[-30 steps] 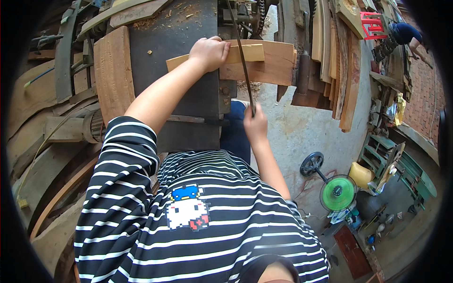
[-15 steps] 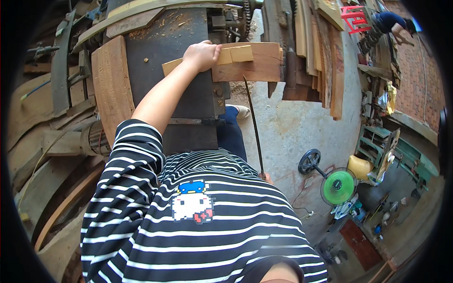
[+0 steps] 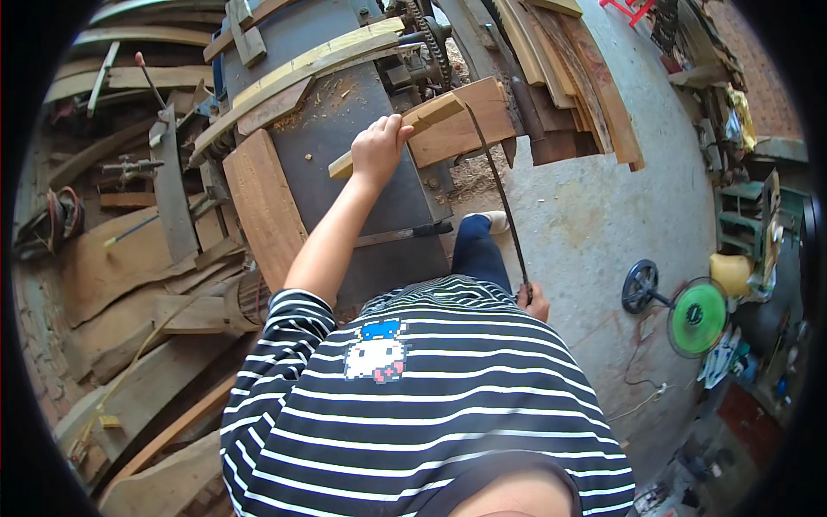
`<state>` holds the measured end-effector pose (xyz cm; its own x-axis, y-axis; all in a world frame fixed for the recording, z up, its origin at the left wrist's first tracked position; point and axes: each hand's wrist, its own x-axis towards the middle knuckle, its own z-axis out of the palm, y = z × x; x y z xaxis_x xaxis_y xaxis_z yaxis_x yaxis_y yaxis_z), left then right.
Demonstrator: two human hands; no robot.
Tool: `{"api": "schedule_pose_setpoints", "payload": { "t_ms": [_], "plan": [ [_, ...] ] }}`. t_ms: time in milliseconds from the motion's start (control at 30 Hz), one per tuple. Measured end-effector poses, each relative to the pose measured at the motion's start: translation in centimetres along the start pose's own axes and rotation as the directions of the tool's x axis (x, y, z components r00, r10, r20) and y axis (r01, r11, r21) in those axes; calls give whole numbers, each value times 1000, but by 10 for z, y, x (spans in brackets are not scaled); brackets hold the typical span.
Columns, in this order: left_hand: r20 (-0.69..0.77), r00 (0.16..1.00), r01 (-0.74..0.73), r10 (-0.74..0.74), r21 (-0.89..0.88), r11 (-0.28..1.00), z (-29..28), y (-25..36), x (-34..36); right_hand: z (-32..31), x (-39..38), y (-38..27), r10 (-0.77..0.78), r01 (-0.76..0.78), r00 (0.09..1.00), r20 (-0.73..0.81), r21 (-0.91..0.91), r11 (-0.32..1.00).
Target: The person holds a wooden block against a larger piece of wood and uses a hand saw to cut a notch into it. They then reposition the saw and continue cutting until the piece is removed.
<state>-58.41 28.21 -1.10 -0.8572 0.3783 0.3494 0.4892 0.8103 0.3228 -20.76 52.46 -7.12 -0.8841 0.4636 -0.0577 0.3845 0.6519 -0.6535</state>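
Observation:
My left hand (image 3: 379,153) is closed around a pale strip of wood (image 3: 435,112), pressing it down over the dark metal machine table (image 3: 345,185). Beneath the strip's far end lies a reddish-brown board (image 3: 465,125), which juts past the table's right edge. In my right hand (image 3: 536,302), low and close to my body, is the grip of a handsaw (image 3: 500,185). Its long, thin dark blade shows almost edge-on and slants up to the strip's right end. Whether the blade touches the wood I cannot tell.
Stacked planks (image 3: 577,77) stand at the far right of the table. A wide board (image 3: 263,198) rests along its left side, with sawdust and chips behind. A chain and sprocket (image 3: 431,39) sit at the back. A green fan (image 3: 696,317) stands on the concrete floor at right.
The view has turned, shifting the scene. My right hand has come into fuller view, and the saw's tip has moved from the brown board's near edge up to the strip's right end.

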Motion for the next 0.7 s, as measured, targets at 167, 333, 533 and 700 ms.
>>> {"api": "schedule_pose_setpoints", "payload": {
  "t_ms": [167,333,533,700],
  "plan": [
    [85,994,-84,64,258,963,25,-10,-21,-6,21,-6,-126,126,991,-41,-7,992],
    [240,967,36,-86,206,978,28,-10,-4,-6,22,-6,-65,65,997,-42,5,998],
    [262,951,175,-166,-12,985,37,-23,8,-5,33,-27,-47,46,999,9,65,997],
    [308,929,214,-206,7,977,53,-36,16,11,68,-73,-92,86,994,65,86,993]
  ]
}}
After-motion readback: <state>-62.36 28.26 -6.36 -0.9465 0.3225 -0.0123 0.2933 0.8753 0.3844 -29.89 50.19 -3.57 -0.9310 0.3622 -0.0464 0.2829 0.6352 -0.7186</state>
